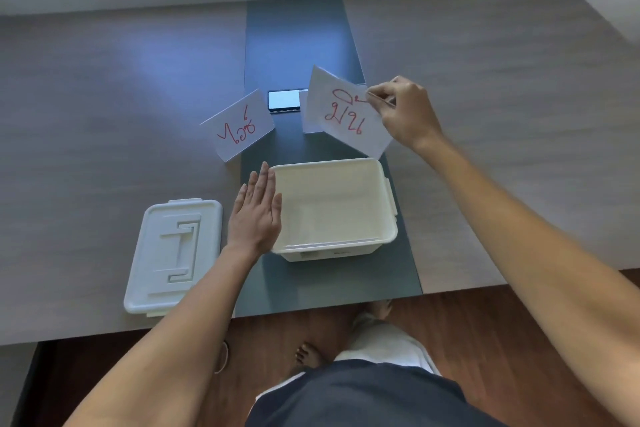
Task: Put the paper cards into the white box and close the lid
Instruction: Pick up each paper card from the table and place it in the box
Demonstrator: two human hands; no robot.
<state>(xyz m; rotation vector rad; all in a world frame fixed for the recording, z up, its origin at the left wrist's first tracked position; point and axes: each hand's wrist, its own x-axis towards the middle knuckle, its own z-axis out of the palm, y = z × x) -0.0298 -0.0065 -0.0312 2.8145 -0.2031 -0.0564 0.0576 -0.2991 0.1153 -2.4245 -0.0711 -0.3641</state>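
Head view, looking down on a grey wood-grain table (104, 97) with a dark blue-grey strip (294, 38) running down its middle.

Item 1: white box (334, 210), open and with nothing visible inside, standing on the strip near the table's front edge.

Item 2: lid (175, 255), white, lying flat on the table just left of the box, apart from it, handle recess facing up.

Item 3: left hand (254, 215), flat and open, fingers straight and pressed together, resting against the box's left wall with the fingertips pointing away from the person. It holds nothing.

Item 4: right hand (403, 113), raised beyond the box's far right corner, thumb and fingertips pinching the right edge of a paper card (346, 113). This card is white with red handwriting, tilted, lifted off the table, its lower corner just above the box's far rim.

Item 5: second card (239, 125), white with red handwriting, lying beyond the box's left corner, partly on the strip and partly on the wood.

Item 6: third card (306, 114), mostly hidden behind the held one; only a white edge shows.

Item 7: small dark rectangular panel (285, 101) with a bright face, set in the strip between the cards.
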